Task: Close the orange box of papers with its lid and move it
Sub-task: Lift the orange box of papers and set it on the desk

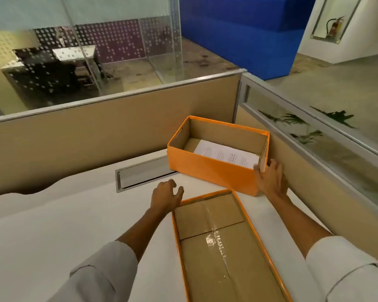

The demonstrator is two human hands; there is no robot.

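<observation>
Right now the orange box [214, 168] sits open on the white worktop [52, 225], pushed into the far corner where two tan walls [96, 127] meet. White papers [226, 155] lie flat at the bottom of it, and the inside is plain brown card. One end of the box rests partly over a long grey slot [140, 174] set in the worktop.

Its lid [225, 247] lies upside down on the worktop, closer to the person, just in front of the box. The lid has a thin orange rim and a brown inside with shiny tape across it. It is not touching the box that I can see.

The person's right hand [271, 178] is at the near right corner of the box. Its fingers [275, 165] wrap around that corner, with the thumb pressed on the front face, so this hand has hold of the box.

The left hand [165, 196] is just past the far left corner of the lid. Its fingers [171, 184] are curled a little and spread apart, holding nothing. I cannot tell if the hand touches the lid's edge or the worktop.

Both arms come out of pale sleeves [105, 273]. Behind the tan walls is a glass wall [118, 51], and a big blue block [238, 33] stands on the floor beyond.
</observation>
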